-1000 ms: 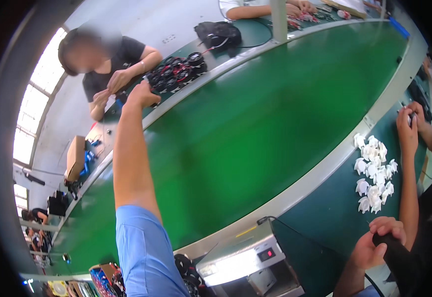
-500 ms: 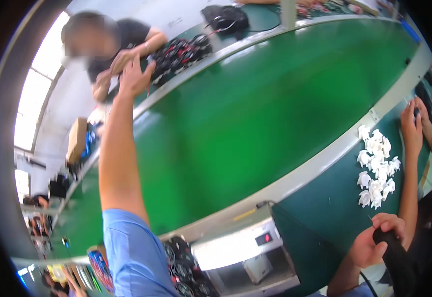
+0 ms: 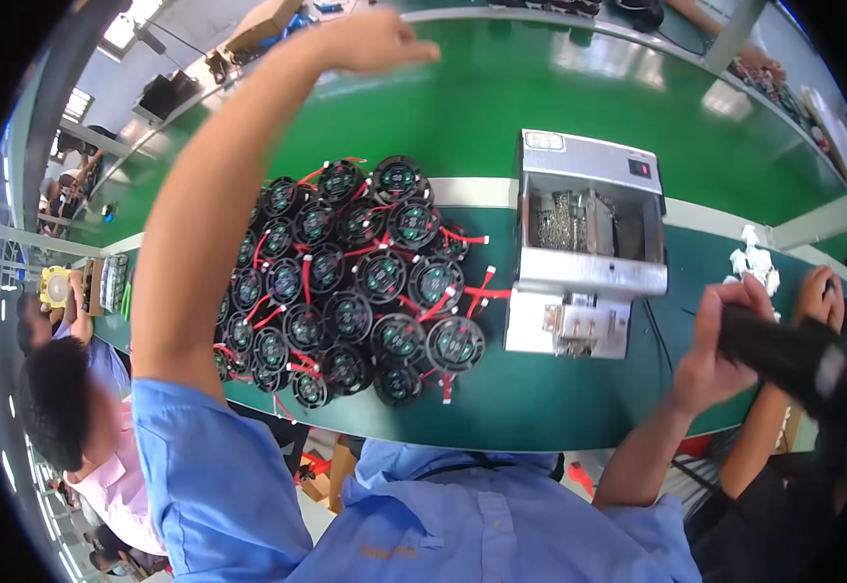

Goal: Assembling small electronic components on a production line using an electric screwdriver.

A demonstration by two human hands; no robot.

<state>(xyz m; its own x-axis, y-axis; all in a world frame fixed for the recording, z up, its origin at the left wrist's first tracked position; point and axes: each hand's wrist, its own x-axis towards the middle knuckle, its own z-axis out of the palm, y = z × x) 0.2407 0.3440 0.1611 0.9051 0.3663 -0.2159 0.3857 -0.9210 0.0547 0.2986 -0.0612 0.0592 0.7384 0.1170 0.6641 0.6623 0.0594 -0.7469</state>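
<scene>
My left hand [image 3: 373, 41] is raised over the green belt at the far side, its arm stretched across the left of the head view. Motion smears its fingers, and whether anything is in them does not show. My right hand [image 3: 703, 360] grips a black electric screwdriver [image 3: 783, 350], its thin bit pointing left. Between my arms several round black parts [image 3: 348, 316] with green circuit boards and red wires ending in white plugs sit packed on the table. To their right stands a silver screw feeder [image 3: 589, 267] with small screws in its bin.
The green conveyor belt [image 3: 482, 107] runs behind the table [image 3: 540, 403]. White plastic pieces [image 3: 754, 260] lie at the right, near a co-worker's hand [image 3: 820, 296]. A person in pink [image 3: 118, 496] sits at the left. A black cable [image 3: 659, 335] runs beside the feeder.
My left hand has drawn back from the far side, near another person's hands and a pile of black parts. My view has swung down to the table. The screwdriver stays in my right hand.
</scene>
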